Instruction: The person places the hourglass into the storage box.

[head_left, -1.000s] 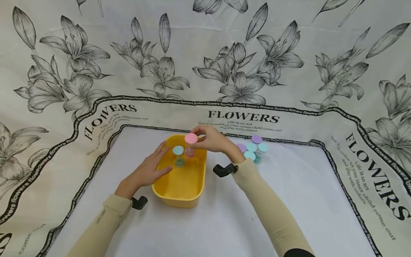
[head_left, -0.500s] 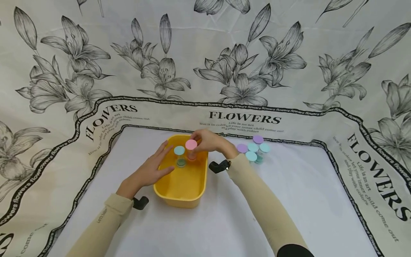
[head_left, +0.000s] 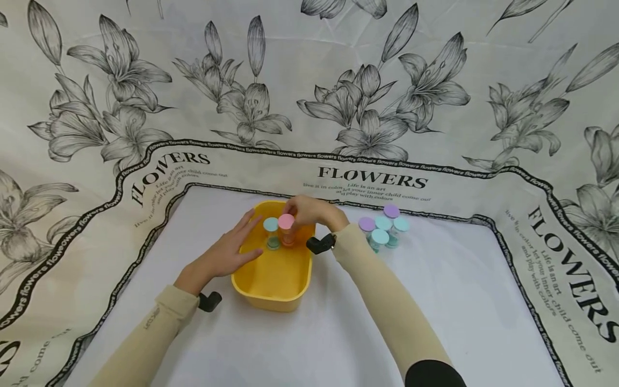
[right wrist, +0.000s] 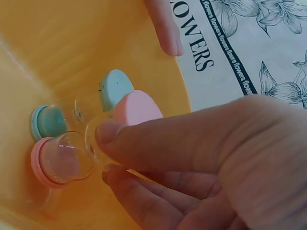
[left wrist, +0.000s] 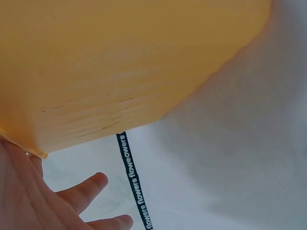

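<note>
Inside the far half of the yellow plastic bin [head_left: 273,277], the pink sand timer [head_left: 286,223] stands upright, its long axis vertical, with the teal sand timer [head_left: 272,229] just beside it on the left. Whether those two touch, or whether the pink base bears on the floor of the bin, is hard to tell. The right hand [head_left: 311,210] is the nearer one: from the far right side it pinches the pink timer's upper glass, just below the cap, between thumb and fingers. The left hand [head_left: 220,252] lies at the bin's left wall, fingers straight and spread, apart from both timers. Purple and teal timers [head_left: 383,224] cluster on the table [head_left: 348,322], right of the bin.
</note>
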`<state>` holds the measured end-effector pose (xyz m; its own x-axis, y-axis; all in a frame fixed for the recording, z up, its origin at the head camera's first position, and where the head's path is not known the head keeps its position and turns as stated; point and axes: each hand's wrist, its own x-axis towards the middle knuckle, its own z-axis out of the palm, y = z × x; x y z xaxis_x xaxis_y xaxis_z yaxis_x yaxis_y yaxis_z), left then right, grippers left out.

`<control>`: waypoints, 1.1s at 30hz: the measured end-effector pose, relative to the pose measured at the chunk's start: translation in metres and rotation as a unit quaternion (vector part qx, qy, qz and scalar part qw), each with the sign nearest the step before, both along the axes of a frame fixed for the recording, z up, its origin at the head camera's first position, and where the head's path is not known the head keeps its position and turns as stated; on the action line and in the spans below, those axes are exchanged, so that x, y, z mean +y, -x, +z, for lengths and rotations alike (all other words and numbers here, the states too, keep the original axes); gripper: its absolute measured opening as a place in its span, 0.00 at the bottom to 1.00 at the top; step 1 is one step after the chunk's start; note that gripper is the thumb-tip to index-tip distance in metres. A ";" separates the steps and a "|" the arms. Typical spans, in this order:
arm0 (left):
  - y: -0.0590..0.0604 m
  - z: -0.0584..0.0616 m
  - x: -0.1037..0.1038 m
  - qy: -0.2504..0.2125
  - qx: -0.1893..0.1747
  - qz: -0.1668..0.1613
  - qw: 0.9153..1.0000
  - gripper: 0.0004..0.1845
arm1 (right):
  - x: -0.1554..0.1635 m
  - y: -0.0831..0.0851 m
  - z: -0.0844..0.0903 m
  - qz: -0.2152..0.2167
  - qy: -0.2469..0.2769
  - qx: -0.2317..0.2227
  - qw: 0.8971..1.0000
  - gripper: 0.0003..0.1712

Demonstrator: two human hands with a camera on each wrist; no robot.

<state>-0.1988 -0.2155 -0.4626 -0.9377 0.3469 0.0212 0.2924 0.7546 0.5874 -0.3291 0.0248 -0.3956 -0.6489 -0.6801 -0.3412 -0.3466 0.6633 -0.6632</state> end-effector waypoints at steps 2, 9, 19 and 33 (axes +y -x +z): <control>0.000 0.002 -0.001 0.001 -0.001 0.000 1.000 0.45 | -0.003 0.001 0.000 -0.001 -0.016 0.002 1.000 0.24; -0.003 0.003 -0.004 0.004 -0.005 0.001 1.000 0.45 | -0.011 0.000 0.002 0.020 -0.054 0.029 0.998 0.22; -0.005 0.004 -0.001 0.000 -0.005 -0.004 1.000 0.45 | -0.015 -0.004 -0.001 0.044 -0.127 0.081 0.988 0.14; -0.005 0.004 0.000 0.002 -0.004 -0.006 1.000 0.45 | -0.013 -0.009 -0.001 0.035 -0.112 0.097 0.988 0.20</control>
